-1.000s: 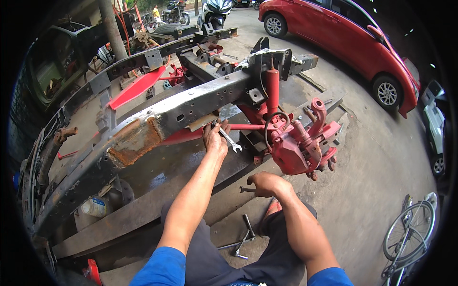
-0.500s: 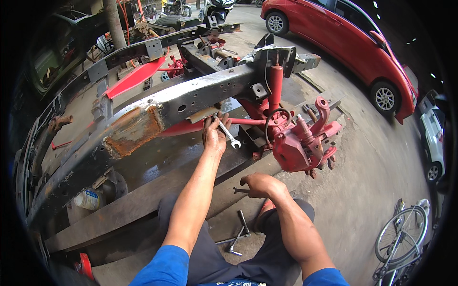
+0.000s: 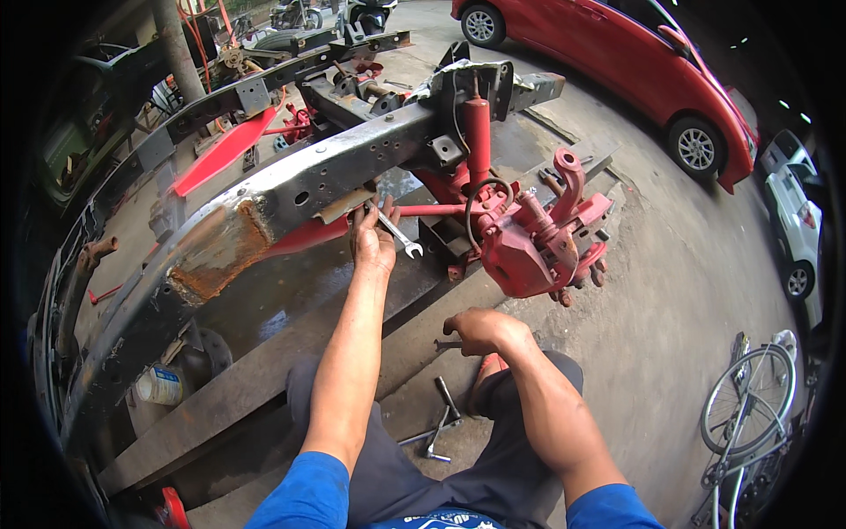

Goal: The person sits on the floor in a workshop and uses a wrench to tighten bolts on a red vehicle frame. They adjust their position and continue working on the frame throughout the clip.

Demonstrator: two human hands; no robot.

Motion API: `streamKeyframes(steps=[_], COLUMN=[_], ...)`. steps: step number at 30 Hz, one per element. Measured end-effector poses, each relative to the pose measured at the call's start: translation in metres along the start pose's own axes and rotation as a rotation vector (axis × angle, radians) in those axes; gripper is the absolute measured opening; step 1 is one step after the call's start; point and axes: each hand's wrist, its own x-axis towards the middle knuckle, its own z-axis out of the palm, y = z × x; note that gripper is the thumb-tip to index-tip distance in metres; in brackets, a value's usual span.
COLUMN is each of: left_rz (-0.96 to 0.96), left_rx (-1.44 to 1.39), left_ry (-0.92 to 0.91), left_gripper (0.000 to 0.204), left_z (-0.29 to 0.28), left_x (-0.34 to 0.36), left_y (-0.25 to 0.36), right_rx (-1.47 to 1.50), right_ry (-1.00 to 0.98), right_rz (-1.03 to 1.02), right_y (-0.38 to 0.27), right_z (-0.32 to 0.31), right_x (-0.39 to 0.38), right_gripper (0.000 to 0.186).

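My left hand [image 3: 374, 243] is raised to the underside of the black vehicle frame rail [image 3: 352, 154], its fingers closed around a silver open-end wrench [image 3: 401, 236]. The open jaw points down and to the right; the other end is hidden behind my fingers. Right by the fingertips is a rusty bracket [image 3: 342, 206] under the rail. My right hand [image 3: 485, 332] hangs lower, over my knee, with its fingers wrapped round a dark wrench [image 3: 448, 345]. Only one end of that tool sticks out to the left.
A red wheel hub assembly [image 3: 529, 251] and a red shock absorber [image 3: 477, 141] stand at the rail's right end. Socket handles [image 3: 441, 432] lie on the ground between my legs. A white bucket [image 3: 160, 385] is at left; a bicycle [image 3: 749, 406] lies at right. A red car [image 3: 608, 62] stands behind.
The whole view has shifted slightly, moving the frame rail and car left and up. Both hands keep their wrenches; the left stays under the rail and the right stays over my knee.
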Motion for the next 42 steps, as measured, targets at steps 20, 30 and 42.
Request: streamKeyframes(steps=[20, 30, 42], left_rz=[-0.285, -0.232, -0.424], left_rx=[-0.283, -0.095, 0.169], left_ry=[-0.18, -0.259, -0.211], left_gripper=[0.028, 0.029, 0.021], left_z=[-0.01, -0.004, -0.014], left_x=[0.018, -0.011, -0.024], left_y=[0.015, 0.033, 0.046], right_rx=[-0.032, -0.029, 0.559], right_ry=[0.009, 0.006, 0.263], right_rz=[0.016, -0.009, -0.065], right_y=[0.028, 0.023, 0.017], right_z=[0.013, 0.005, 0.003], right_x=[0.016, 0.007, -0.012], right_gripper=[0.034, 0.056, 0.053])
